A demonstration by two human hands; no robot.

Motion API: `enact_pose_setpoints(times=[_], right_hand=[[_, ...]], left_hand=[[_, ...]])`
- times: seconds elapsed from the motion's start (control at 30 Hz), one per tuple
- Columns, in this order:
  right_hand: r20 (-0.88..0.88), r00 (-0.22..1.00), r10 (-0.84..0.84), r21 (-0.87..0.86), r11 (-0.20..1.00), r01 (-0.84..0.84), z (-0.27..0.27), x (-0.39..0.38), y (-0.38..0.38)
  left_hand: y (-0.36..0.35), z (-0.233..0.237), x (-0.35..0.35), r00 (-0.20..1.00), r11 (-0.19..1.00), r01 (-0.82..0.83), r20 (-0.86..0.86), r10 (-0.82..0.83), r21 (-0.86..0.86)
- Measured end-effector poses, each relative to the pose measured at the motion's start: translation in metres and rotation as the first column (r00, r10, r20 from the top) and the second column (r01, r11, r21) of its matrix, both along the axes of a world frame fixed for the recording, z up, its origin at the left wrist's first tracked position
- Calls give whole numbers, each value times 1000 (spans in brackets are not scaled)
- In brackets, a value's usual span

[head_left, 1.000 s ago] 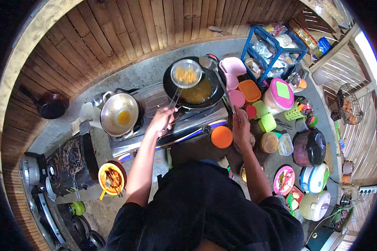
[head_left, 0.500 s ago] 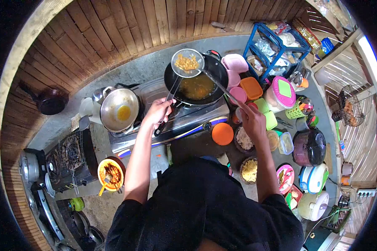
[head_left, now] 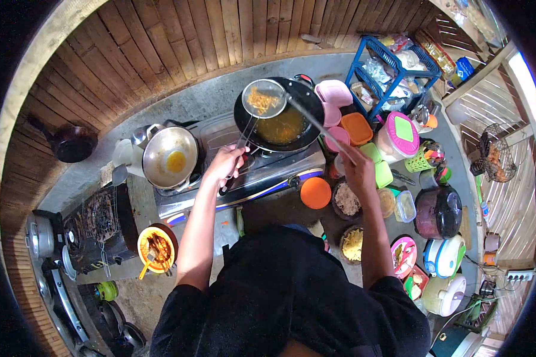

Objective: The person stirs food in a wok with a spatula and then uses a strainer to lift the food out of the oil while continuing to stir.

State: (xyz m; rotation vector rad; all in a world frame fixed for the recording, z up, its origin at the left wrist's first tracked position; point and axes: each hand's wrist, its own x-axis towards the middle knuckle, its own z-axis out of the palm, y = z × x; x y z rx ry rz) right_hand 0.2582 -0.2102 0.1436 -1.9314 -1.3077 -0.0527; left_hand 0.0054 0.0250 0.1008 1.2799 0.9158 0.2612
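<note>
My left hand (head_left: 226, 163) is closed round the handle of a wire strainer (head_left: 248, 132). Its round mesh bowl hangs over the left side of a black wok (head_left: 315, 122) and holds golden-brown fried pieces (head_left: 262, 101). Cloudy brown oil (head_left: 280, 128) with a few bits lies in the wok, which sits on a silver gas stove (head_left: 262, 175). My right hand (head_left: 358, 169) grips a long-handled metal utensil (head_left: 315, 122), slanting up leftward so that its far end is right by the strainer's rim. The shape of that end does not show clearly.
Left of the wok stands a metal pan (head_left: 161, 152) with yellow oil. An orange bowl (head_left: 155, 229) of red paste is at lower left. Bowls of shredded food (head_left: 352, 245), an orange lid (head_left: 315, 193), plastic containers (head_left: 357, 129) and a blue rack (head_left: 399, 71) crowd the right side.
The strainer has shifted slightly left and down, its fried pieces still inside. My right hand and the utensil have moved a little, and its far end stays close to the strainer.
</note>
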Motion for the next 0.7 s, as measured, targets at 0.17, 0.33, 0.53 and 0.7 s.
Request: enact_pose_setpoints(times=[0.17,0.33,0.53,0.7], right_hand=[[35,999,-5,-215,977,13,-17,-18,0],[55,998,-6,4,1000,6,-16,-13,7],[-29,996,-88,96,991,90,19,-12,9],[90,994,-65,-2,998,66,-29,-9,9]], left_hand=[[-8,-11,3,998,997,55,19,-54,-46],[-9,33,11,996,998,32,78,-36,46],[-3,82,15,959,998,24,280,-40,62],[-6,15,20,993,999,33,116,-33,1]])
